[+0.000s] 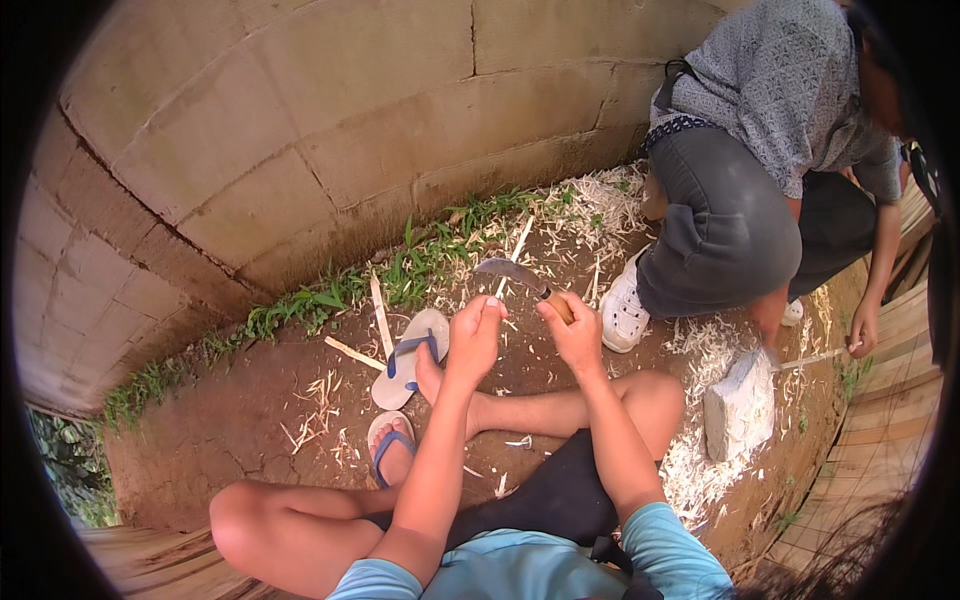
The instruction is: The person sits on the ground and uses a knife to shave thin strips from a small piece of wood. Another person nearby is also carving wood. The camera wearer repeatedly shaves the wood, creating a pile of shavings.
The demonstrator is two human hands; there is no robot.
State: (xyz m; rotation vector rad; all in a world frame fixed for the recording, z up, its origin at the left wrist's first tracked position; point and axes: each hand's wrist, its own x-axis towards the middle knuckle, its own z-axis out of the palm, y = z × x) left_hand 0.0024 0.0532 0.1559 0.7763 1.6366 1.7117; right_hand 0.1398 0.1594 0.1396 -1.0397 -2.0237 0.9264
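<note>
My right hand [578, 335] is closed around the wooden handle [558, 305] of a knife with a curved, darkish blade [508, 270]. The blade points left, above my left hand. My left hand [474, 338] is closed, thumb up, on the lower end of a thin pale wood strip [523, 240]. That strip rises away from me and meets the blade near its middle. Both hands are held over my crossed legs, a short gap between them. What lies inside my left fist is hidden.
Pale shavings [690, 470] litter the ground, with wood strips [381, 315] near my flip-flop [410, 355]. A block wall [300, 140] curves behind grass. At right, a crouching person [720, 210] in white clogs [624, 305] holds a thin strip [812, 358] beside a pale block [738, 405].
</note>
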